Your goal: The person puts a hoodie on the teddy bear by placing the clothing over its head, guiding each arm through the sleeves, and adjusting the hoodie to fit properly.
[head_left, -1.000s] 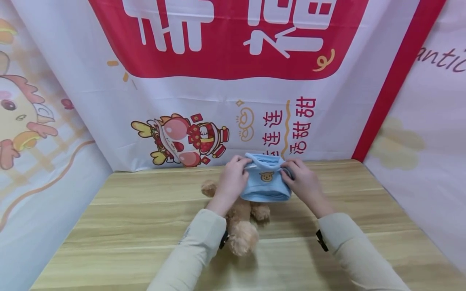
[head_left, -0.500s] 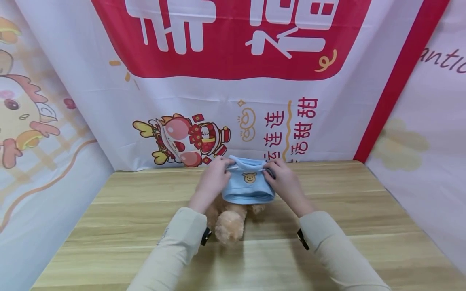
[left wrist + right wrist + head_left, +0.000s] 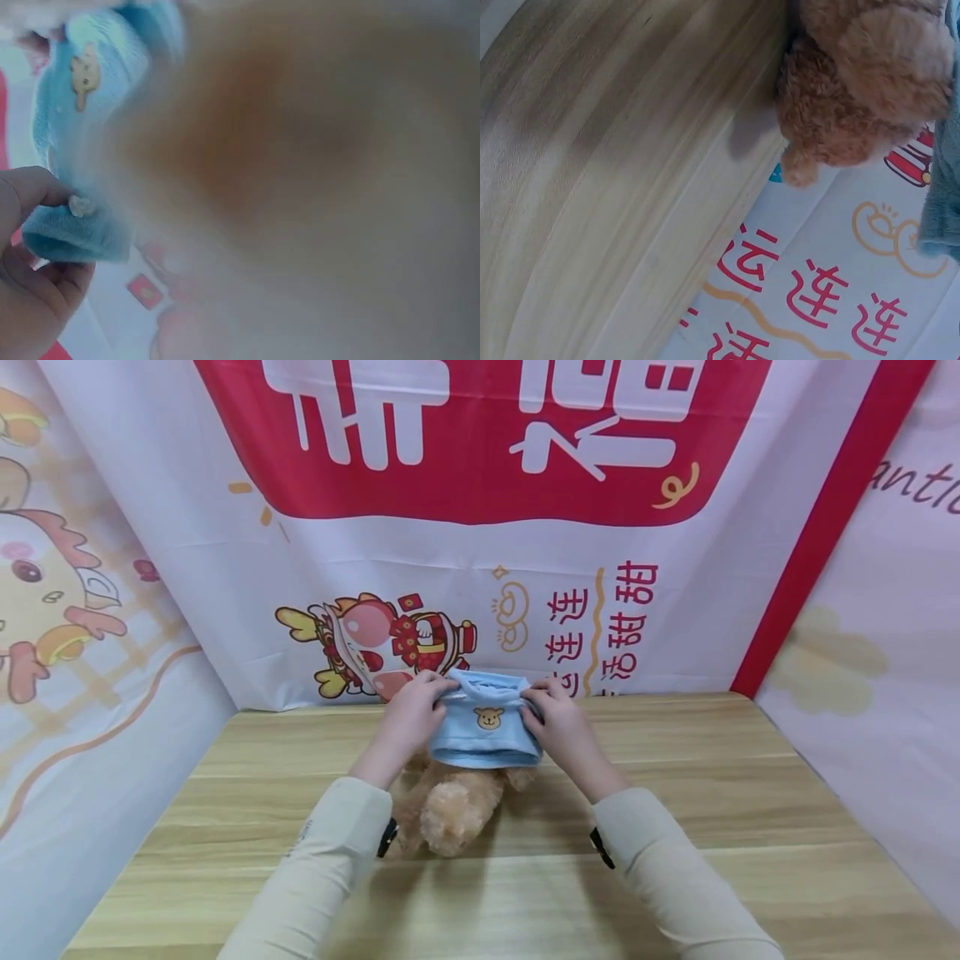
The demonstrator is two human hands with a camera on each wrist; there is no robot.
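A small light-blue doll shirt (image 3: 487,743) with a bear-face patch hangs stretched between both hands, collar up and hem opening toward me. My left hand (image 3: 408,714) pinches its left shoulder; in the left wrist view, that hand's thumb and fingers (image 3: 56,196) grip the blue cloth. At the other shoulder, my right hand (image 3: 566,731) pinches the fabric near the collar. Behind and below the shirt is a brown plush toy (image 3: 453,814), largely covered by cloth and left forearm. In the right wrist view its fur (image 3: 892,64) shows next to the shirt edge (image 3: 941,180); the right hand is out of that frame.
The wood-grain table (image 3: 675,877) ends at a white and red printed backdrop (image 3: 480,539) just beyond the hands. Printed cloth walls (image 3: 97,710) stand on both sides. A blurred tan shape (image 3: 300,150) fills much of the left wrist view.
Both hands have shifted left with the blue shirt still held between them. The plush toy has also moved left and slightly away from me, and more of its upper part is covered.
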